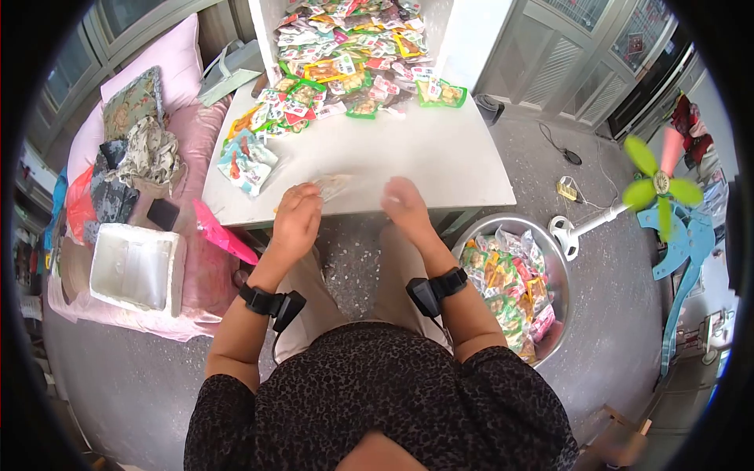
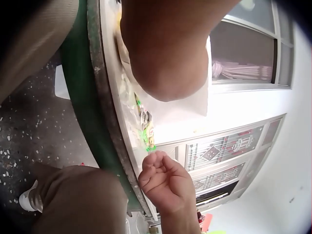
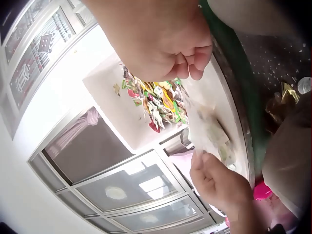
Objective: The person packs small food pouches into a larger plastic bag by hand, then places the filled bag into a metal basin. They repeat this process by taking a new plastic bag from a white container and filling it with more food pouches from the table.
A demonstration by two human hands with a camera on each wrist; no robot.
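Note:
Over the front edge of the white table (image 1: 377, 173), my left hand (image 1: 298, 221) pinches a clear plastic bag (image 1: 334, 185) between thumb and fingers. In the right wrist view, the clear bag (image 3: 207, 129) stretches up and away from the left hand (image 3: 219, 187). My right hand (image 1: 404, 206) is a short way to the right, blurred, apart from the bag. Its fingers (image 2: 157, 168) are curled toward the palm with nothing seen in them. A white printed bag (image 1: 247, 162) lies on the table's left side, beyond the left hand.
Colourful small packets (image 1: 353, 71) are heaped at the table's back, partly inside a white box. A metal basin (image 1: 559, 302) of packets stands right of the legs. At left is a pink-covered bed (image 1: 200, 149) with a foam box (image 1: 135, 271); a green fan (image 1: 661, 184) stands far right.

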